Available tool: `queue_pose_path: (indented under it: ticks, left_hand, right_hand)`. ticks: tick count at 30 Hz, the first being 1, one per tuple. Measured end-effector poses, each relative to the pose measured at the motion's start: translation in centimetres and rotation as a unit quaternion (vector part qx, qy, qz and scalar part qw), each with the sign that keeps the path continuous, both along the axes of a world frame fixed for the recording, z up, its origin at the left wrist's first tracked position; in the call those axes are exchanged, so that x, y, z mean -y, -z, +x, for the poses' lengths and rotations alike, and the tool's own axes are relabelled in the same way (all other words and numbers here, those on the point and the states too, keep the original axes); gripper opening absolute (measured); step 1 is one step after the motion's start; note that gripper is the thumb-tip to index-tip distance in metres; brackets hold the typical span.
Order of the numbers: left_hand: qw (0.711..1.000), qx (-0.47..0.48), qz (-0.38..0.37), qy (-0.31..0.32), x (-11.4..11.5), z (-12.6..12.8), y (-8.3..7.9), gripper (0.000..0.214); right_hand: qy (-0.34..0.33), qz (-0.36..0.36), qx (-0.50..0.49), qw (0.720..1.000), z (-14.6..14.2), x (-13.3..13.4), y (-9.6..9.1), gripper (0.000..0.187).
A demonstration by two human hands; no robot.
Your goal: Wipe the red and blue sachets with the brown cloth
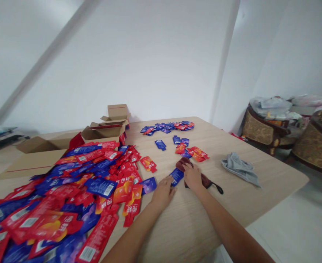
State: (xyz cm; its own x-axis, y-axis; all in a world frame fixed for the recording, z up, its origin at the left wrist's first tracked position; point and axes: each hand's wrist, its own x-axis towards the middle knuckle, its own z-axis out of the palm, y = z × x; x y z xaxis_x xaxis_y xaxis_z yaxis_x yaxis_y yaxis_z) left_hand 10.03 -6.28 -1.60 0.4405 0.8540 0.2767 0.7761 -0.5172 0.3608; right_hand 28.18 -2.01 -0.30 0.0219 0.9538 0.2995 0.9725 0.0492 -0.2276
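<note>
My left hand (163, 192) rests low over the table with its fingers on the near edge of a blue pouch (177, 176), holding it against the wood. My right hand (192, 176) is closed on a brown cloth (205, 180) with a black hanging loop, just right of that pouch. Part of the cloth is hidden under the hand. Another blue pouch (149, 185) lies left of my left hand, and a red pouch (148, 164) sits beyond it. Several red and blue pouches (197, 153) are scattered past the cloth.
A big heap of red and blue pouches (95, 186) covers the left of the table (232, 204). Open cardboard boxes (37, 160) stand behind it. A row of pouches (168, 127) lies near the wall. A grey cloth (239, 168) is at right, with loaded armchairs (259, 126) beyond.
</note>
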Motion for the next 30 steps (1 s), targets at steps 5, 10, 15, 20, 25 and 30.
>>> queue_pose_path:
  ticks: [5,10,15,20,25,30]
  left_hand:
    - [0.997,0.0,0.049,-0.059,-1.2,1.5,-0.7,0.04]
    - [0.975,0.161,-0.056,-0.145,-3.2,2.4,-0.9,0.037]
    - [0.875,0.374,-0.266,-0.153,-4.4,2.1,0.0,0.038]
    - [0.837,0.41,-0.337,-0.131,-4.9,1.5,0.1,0.028]
    - [0.822,0.406,-0.371,-0.148,-4.7,1.8,0.6,0.033]
    - [0.817,0.433,-0.357,-0.129,-4.6,0.6,-0.9,0.028]
  right_hand:
    - [-0.013,0.058,-0.069,0.996,1.0,-0.3,1.3,0.05]
    - [-0.075,0.165,-0.188,0.965,2.1,-0.1,1.1,0.054]
    - [-0.222,0.129,-0.155,0.954,-1.0,2.3,-0.1,0.058]
    - [-0.225,0.009,-0.062,0.972,-3.1,2.5,0.0,0.059]
    - [-0.087,-0.03,0.014,0.996,-1.5,0.0,-0.1,0.047]
    - [-0.009,-0.013,0.042,0.999,-1.0,-0.4,0.5,0.047]
